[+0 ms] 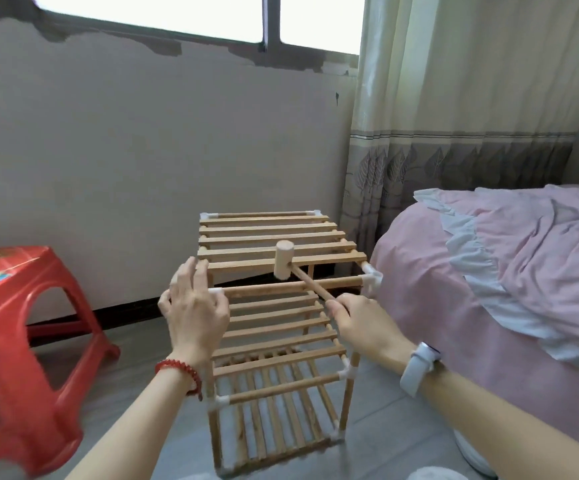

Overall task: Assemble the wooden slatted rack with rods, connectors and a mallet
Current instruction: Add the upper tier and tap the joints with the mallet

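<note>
A three-tier wooden slatted rack stands upright on the grey floor, its rods joined by white corner connectors. My left hand lies over the top tier's near left corner, fingers loosely spread on the connector there. My right hand grips the handle of a small wooden mallet. The mallet's head hovers just above the top tier's front slats, near the front rod.
A red plastic stool stands to the left of the rack. A bed with pink bedding sits close on the right. A wall, a window and a curtain are behind the rack.
</note>
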Demonstrator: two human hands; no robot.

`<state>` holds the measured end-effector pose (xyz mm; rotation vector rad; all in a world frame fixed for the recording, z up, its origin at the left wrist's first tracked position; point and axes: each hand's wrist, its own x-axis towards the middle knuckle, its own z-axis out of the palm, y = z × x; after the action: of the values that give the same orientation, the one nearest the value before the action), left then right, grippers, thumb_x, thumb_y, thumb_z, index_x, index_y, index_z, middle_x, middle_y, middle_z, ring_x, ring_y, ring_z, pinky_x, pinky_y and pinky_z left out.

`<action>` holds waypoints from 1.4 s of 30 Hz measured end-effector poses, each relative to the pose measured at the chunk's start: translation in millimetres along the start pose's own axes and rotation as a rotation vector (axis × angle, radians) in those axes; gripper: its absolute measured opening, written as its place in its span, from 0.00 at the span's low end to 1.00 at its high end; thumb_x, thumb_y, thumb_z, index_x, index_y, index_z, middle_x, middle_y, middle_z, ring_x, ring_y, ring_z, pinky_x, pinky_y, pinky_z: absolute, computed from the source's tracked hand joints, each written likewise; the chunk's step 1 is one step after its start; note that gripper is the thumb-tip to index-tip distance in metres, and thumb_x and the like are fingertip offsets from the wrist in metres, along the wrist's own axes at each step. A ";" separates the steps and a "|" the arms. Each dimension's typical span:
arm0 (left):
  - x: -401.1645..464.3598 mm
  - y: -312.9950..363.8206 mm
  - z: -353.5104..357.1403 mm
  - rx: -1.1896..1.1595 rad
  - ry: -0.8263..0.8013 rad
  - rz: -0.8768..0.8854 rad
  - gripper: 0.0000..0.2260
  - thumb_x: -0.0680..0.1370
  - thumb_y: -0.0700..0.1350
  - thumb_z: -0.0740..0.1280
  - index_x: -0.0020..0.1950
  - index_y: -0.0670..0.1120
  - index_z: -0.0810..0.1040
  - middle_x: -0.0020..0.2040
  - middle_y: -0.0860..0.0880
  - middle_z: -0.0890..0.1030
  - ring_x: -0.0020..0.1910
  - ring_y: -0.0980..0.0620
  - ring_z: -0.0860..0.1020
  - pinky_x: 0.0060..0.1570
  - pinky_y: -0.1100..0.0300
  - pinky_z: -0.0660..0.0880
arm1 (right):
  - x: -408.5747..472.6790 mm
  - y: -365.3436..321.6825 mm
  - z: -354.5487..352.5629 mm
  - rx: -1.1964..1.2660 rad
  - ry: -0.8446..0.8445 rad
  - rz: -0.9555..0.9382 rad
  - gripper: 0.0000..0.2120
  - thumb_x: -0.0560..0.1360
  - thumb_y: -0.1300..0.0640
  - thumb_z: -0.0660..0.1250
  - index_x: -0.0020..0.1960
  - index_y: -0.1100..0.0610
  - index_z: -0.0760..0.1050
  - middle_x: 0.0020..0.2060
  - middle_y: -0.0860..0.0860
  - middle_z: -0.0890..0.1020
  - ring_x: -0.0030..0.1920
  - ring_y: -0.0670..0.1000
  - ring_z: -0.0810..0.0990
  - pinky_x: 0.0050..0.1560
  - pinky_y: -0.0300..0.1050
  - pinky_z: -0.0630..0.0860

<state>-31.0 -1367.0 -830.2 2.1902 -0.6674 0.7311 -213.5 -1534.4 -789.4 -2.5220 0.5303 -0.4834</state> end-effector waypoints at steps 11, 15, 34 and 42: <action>1.2 -70.1 -34.6 -0.463 -0.439 -0.298 0.12 0.78 0.42 0.66 0.61 0.47 0.77 0.53 0.52 0.81 0.54 0.57 0.78 0.50 0.70 0.72 | 5.2 -106.9 54.2 -0.105 0.009 -0.183 0.15 0.82 0.49 0.51 0.52 0.56 0.72 0.37 0.50 0.78 0.37 0.49 0.78 0.40 0.47 0.77; -2.1 -91.7 -39.6 -0.374 -0.397 -0.374 0.16 0.79 0.41 0.63 0.67 0.45 0.73 0.58 0.48 0.80 0.52 0.54 0.76 0.55 0.60 0.72 | 21.3 -111.8 38.6 -0.036 0.136 -0.210 0.14 0.82 0.50 0.51 0.52 0.56 0.73 0.36 0.49 0.78 0.37 0.51 0.78 0.39 0.48 0.75; -0.3 -104.9 -39.8 -0.362 -0.355 -0.380 0.13 0.80 0.41 0.60 0.64 0.46 0.74 0.56 0.49 0.80 0.52 0.53 0.76 0.49 0.61 0.71 | 11.8 -113.3 58.1 -0.048 -0.036 -0.075 0.15 0.82 0.49 0.51 0.50 0.55 0.73 0.38 0.50 0.79 0.37 0.49 0.78 0.39 0.46 0.76; -2.8 -104.5 -45.7 -0.360 -0.339 -0.385 0.14 0.80 0.40 0.60 0.65 0.45 0.74 0.56 0.48 0.80 0.50 0.53 0.75 0.46 0.63 0.70 | -1.4 -109.7 79.4 -0.241 -0.094 -0.099 0.17 0.82 0.48 0.50 0.55 0.56 0.73 0.41 0.51 0.79 0.41 0.51 0.79 0.43 0.49 0.76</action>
<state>21.0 -1268.3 -854.4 2.0299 -0.4726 0.0336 -150.6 -1414.5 -793.6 -2.7956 0.4531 -0.3516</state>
